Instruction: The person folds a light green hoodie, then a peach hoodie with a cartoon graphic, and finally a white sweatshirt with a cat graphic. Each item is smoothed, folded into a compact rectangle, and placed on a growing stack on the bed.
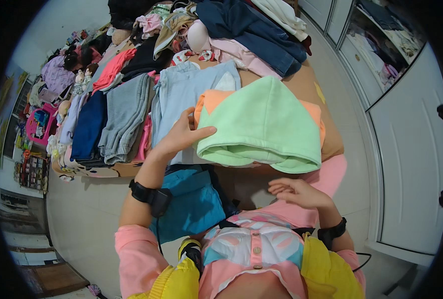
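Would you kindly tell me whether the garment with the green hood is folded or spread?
Folded, it appears: the green hood lies on top, with compact orange fabric showing beneath on both sides.

Pale tiled floor (91,204), white wardrobe (410,164) at right, pale wall (64,27) upper left.

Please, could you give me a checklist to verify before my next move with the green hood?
1. Left hand at left edge of green hood: ok.
2. Right hand on the hood: not ok; apart, nearer the body, holding nothing.
3. Orange cloth visible: ok, at both sides of the hood.
4. Hood's underside smooth: cannot tell, hidden.
5. Folded grey garment apart from the hood: ok, farther left.
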A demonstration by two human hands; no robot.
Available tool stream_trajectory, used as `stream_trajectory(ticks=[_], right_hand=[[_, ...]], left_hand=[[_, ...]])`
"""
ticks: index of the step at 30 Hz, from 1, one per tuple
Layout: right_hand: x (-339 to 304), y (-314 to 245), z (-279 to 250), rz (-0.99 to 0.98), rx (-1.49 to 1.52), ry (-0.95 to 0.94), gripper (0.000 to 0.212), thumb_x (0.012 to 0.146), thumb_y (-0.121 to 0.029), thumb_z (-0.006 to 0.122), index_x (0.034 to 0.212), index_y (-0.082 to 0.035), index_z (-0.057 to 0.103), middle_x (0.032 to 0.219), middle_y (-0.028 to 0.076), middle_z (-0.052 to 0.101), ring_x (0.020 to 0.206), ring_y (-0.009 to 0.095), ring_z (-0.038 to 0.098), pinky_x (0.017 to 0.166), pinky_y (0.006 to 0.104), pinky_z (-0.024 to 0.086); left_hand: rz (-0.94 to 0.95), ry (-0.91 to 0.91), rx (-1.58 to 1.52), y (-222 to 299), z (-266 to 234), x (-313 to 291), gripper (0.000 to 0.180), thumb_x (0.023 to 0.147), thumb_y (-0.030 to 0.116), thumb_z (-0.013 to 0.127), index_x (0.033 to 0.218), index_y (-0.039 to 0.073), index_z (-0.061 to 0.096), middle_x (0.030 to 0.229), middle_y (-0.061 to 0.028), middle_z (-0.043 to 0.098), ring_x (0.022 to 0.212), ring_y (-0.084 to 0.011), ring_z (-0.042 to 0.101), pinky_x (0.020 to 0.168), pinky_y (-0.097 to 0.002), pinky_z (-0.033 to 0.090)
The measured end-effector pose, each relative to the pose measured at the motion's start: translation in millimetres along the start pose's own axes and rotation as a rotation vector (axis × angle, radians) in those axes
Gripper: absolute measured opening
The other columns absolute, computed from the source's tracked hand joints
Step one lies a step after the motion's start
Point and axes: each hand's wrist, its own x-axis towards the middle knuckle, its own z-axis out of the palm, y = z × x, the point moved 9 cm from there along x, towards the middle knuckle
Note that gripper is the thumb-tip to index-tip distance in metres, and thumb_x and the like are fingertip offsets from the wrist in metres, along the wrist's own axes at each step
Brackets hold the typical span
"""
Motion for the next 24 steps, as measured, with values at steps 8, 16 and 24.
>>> stream_trajectory(ticks=[8,16,24], right_hand=[[32.0,-4.1,13.8,-0.148,0.149,0.023,0.057,0.096,-0.013,0.062,0.146,-0.001,0.038,0.137,0.016,0.054,0.124,0.023,0.054,0.103,0.0348,0.044],[48.4,2.9,17.9,-0.185,0.358,-0.007,0.057,0.098,-0.018,0.06,0.148,-0.006,0.036,0.149,0.01,0.043,0.13,0.024,0.049,0.11,0.0375,0.038],[33.9,-8.6,14.8,-0.495,0.867,0.296,0.101,0.075,-0.072,0.062,0.148,-0.01,0.031,0.149,0.006,0.038,0.139,0.025,0.037,0.114,0.0446,0.032]], left_hand=[[-0.162,-0.17,-0.454,-13.7,25.1,-21.5,0.072,0.084,0.032,0.076,0.134,-0.006,0.041,0.126,-0.0142,0.058,0.111,-0.0211,0.06,0.095,-0.0351,0.05],[-0.294,-0.121,-0.878,-16.5,55.4,-33.5,0.039,0.088,0.023,0.07,0.117,-0.001,0.059,0.105,-0.0113,0.067,0.093,-0.0209,0.068,0.085,-0.0353,0.056],[-0.345,-0.216,-1.088,-15.4,98.7,-72.9,0.05,0.092,0.022,0.061,0.133,-0.003,0.047,0.128,-0.0166,0.06,0.113,-0.0286,0.062,0.1,-0.0427,0.05]])
